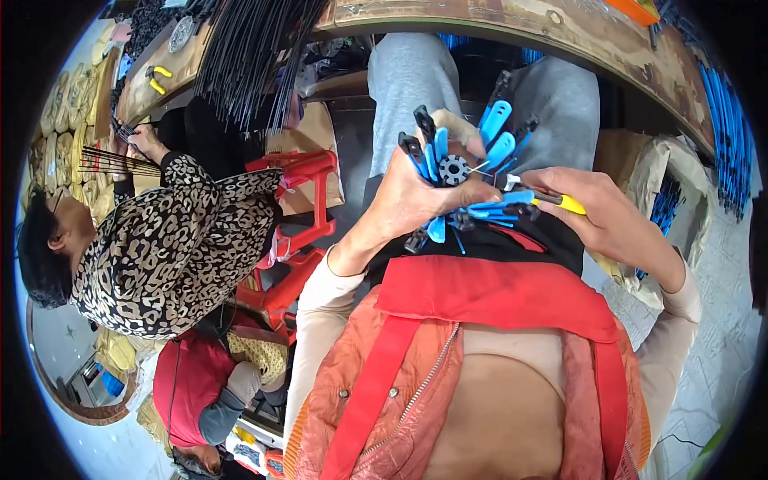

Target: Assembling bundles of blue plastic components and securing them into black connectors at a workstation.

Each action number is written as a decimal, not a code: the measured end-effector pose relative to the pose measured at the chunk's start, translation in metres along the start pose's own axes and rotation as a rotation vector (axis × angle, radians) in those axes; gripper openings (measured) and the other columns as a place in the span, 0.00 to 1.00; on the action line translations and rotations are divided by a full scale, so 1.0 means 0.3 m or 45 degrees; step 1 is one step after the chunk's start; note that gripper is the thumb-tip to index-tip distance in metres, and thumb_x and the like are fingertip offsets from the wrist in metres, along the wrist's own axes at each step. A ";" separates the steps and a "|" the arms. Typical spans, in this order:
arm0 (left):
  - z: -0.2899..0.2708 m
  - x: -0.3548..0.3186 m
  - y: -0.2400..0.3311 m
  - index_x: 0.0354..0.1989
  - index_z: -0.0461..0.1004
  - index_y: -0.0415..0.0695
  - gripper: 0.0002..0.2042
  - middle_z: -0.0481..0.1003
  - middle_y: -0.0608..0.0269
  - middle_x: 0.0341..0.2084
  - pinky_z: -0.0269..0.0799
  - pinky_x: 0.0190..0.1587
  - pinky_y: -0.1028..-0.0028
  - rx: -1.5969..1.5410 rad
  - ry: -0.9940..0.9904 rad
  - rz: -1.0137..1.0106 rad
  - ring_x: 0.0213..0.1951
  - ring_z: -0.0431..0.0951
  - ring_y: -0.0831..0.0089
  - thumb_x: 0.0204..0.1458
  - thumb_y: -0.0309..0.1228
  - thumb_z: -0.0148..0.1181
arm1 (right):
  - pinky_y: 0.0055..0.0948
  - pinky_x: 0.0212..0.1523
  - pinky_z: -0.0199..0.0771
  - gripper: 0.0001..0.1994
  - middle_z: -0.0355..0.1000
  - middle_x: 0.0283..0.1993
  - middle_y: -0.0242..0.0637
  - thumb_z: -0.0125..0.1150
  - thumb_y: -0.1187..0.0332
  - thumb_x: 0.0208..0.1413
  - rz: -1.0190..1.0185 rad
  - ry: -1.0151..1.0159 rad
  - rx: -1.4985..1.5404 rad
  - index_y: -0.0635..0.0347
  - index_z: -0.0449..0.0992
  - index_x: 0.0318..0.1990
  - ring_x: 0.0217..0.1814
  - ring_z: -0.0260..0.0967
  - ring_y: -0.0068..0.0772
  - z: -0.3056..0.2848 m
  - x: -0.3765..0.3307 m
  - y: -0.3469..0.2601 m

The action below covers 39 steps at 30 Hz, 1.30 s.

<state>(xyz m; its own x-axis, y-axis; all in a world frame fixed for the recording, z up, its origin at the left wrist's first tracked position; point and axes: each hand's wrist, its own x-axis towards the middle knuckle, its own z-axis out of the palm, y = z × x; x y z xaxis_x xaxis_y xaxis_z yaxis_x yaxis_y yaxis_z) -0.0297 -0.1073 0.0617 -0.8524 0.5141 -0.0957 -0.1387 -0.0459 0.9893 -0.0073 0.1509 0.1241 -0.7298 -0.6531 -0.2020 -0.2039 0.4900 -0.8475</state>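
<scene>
Left hand: the left hand [398, 194] is closed around a fan of blue and black ribs [501, 148], thumb pointing to about 3 o'clock.
Notched disc: the black notched disc [454, 169] sits in the fan's middle, over the lap, its round face toward the camera; its axis therefore runs roughly along the line of sight, exact tilt unclear.
Rib directions: from the disc, some ribs point to 11 o'clock, others to 1, more to 4, and a short group to 7.
Right hand: the right hand [594, 200], at 4 o'clock from the disc, is clamped on a yellow-handled tool [571, 204].
Tool axis: its long axis slopes gently, the pale head pointing to about 10 o'clock, near the disc; whether it touches anything cannot be told.
Lap: grey trousers [412, 88], legs pointing to 12 o'clock.
Bench: the wooden bench [480, 14] crosses at 12 o'clock, with black rods [252, 60] hanging over it at 10.
3 o'clock: blue rods [722, 136] and a pale sack [700, 204].
9 o'clock: a red stool [320, 188], then a co-worker in a patterned top [172, 252] gripping thin rods [120, 162].
</scene>
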 end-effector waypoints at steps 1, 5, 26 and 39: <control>-0.002 0.005 0.001 0.36 0.75 0.40 0.19 0.77 0.66 0.32 0.71 0.37 0.75 0.030 -0.028 0.027 0.34 0.75 0.79 0.37 0.24 0.80 | 0.42 0.50 0.72 0.15 0.74 0.48 0.53 0.57 0.69 0.61 -0.019 0.009 -0.016 0.68 0.72 0.52 0.51 0.73 0.58 0.002 0.002 -0.001; -0.001 -0.002 0.017 0.39 0.82 0.42 0.19 0.77 0.67 0.31 0.71 0.37 0.75 0.089 -0.015 0.013 0.34 0.75 0.79 0.36 0.27 0.81 | 0.43 0.50 0.72 0.14 0.74 0.48 0.53 0.58 0.71 0.61 -0.017 0.006 -0.032 0.68 0.72 0.52 0.51 0.72 0.58 0.012 0.008 0.003; -0.009 -0.006 0.044 0.37 0.80 0.42 0.17 0.76 0.67 0.34 0.71 0.41 0.74 0.033 -0.192 -0.008 0.38 0.76 0.76 0.39 0.26 0.80 | 0.44 0.45 0.70 0.16 0.72 0.45 0.49 0.60 0.74 0.58 0.048 0.014 -0.233 0.64 0.69 0.53 0.48 0.72 0.58 0.027 0.000 -0.037; -0.018 0.021 0.033 0.39 0.72 0.44 0.25 0.74 0.70 0.33 0.70 0.39 0.77 -0.066 -0.278 -0.097 0.38 0.74 0.81 0.33 0.22 0.82 | 0.29 0.26 0.66 0.28 0.68 0.24 0.39 0.74 0.67 0.46 0.616 -0.339 0.473 0.63 0.66 0.52 0.24 0.69 0.26 -0.010 -0.001 -0.050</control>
<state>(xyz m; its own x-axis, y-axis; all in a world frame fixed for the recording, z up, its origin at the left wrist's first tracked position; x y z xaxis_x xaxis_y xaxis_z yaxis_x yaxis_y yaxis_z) -0.0392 -0.1092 0.0703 -0.7098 0.6907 -0.1380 -0.2288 -0.0408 0.9726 -0.0061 0.1456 0.1382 -0.4867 -0.5529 -0.6763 0.3798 0.5633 -0.7338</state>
